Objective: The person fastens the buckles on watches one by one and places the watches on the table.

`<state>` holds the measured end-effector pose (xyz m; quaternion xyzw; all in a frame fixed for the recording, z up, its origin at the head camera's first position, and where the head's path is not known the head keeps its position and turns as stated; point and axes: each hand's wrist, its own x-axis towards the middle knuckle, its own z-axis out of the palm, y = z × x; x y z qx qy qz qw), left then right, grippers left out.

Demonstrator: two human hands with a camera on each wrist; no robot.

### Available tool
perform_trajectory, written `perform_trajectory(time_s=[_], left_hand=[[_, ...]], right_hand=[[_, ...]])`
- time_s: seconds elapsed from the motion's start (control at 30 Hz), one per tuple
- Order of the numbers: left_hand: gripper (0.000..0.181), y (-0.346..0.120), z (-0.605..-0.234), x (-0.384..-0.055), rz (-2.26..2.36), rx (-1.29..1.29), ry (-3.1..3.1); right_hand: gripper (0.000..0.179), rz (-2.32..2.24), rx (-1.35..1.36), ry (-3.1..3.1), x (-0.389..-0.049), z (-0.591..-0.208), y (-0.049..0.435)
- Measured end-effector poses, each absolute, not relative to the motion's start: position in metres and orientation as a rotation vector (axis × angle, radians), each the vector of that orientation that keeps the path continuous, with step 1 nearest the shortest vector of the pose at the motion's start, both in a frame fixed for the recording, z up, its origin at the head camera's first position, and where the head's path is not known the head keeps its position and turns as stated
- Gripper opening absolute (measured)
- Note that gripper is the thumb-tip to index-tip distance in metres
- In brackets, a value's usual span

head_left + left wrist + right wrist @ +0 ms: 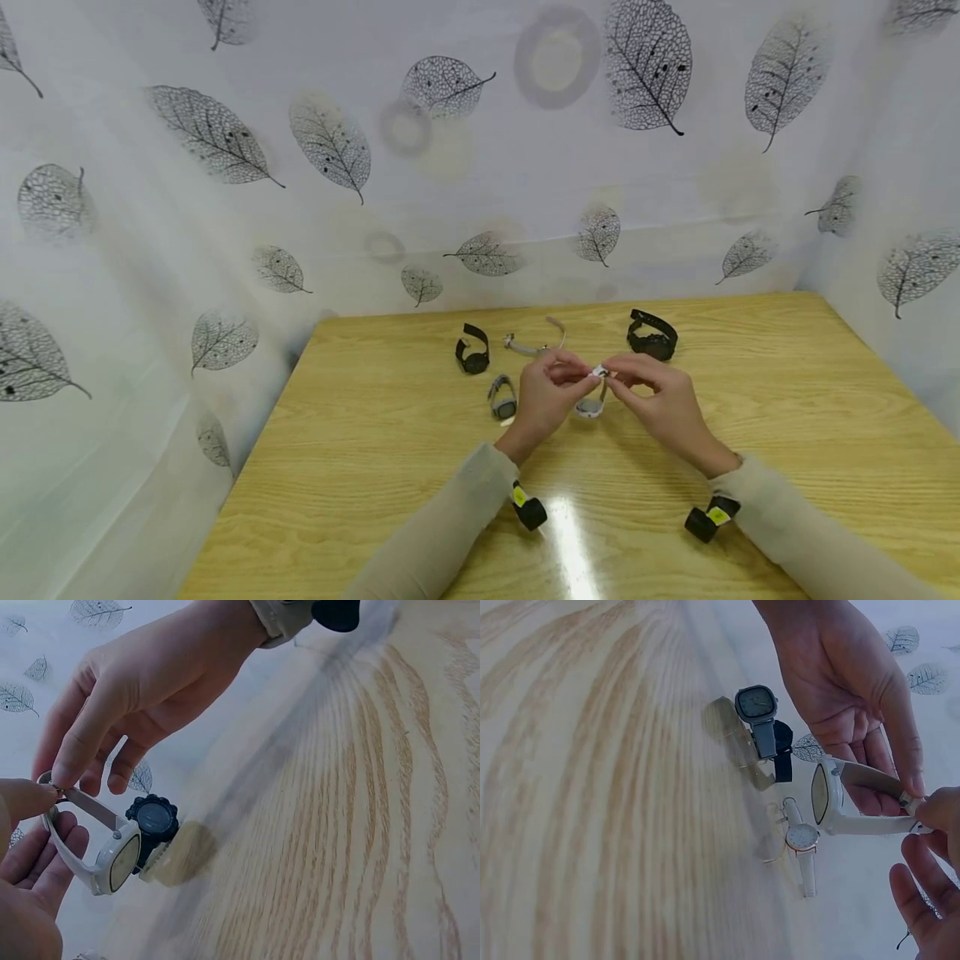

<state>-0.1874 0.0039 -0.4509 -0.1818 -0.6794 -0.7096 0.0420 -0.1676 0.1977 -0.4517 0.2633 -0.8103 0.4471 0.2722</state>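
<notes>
A white wristwatch (pixel 590 408) hangs dial-down between my two hands, raised over the table, its strap bent into a loop. My left hand (pixel 542 398) pinches the strap near the buckle between thumb and fingertips. From the other side, my right hand (pixel 662 402) pinches the strap at the same spot. The right wrist view shows the watch's white case and strap (pixel 874 824) side-on, both thumbs meeting at the strap ends. The buckle is mostly hidden by fingertips.
On the wooden table (pixel 375 475) lie a black watch (pixel 476 363), a grey square watch (pixel 506 409) and a pale-strapped watch (pixel 528 347) left of and behind my hands. A chunky black watch (pixel 654 345) lies behind my right hand. A leaf-patterned curtain (pixel 480 183) encloses the table.
</notes>
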Motion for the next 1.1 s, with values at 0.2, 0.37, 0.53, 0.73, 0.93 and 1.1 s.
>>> perform_trajectory(time_s=[0.2,0.37,0.53,0.73,0.93,1.1], left_hand=[[0.019,0.005,-0.453,-0.185,-2.179,-0.569,-2.076],[0.018,0.007,-0.453,-0.185,-2.173,-0.593,-2.071],[0.02,0.005,-0.454,-0.187,-2.177,-0.57,-2.042],[0.021,0.001,-0.453,-0.189,-2.229,-0.543,-2.014],[0.018,0.001,-0.452,-0.19,-2.36,-0.505,-1.925],[0.018,0.003,-0.452,-0.191,-2.442,-0.438,-1.845]], right_hand=[[0.032,1.152,0.759,-2.168,-0.167,-0.453,0.196],[0.032,1.109,0.751,-2.154,-0.167,-0.455,0.195],[0.036,1.149,0.685,-2.163,-0.166,-0.458,0.198],[0.033,1.236,0.621,-2.21,-0.164,-0.458,0.2],[0.034,1.339,0.55,-2.26,-0.155,-0.446,0.194],[0.034,1.413,0.54,-2.296,-0.144,-0.428,0.187]])
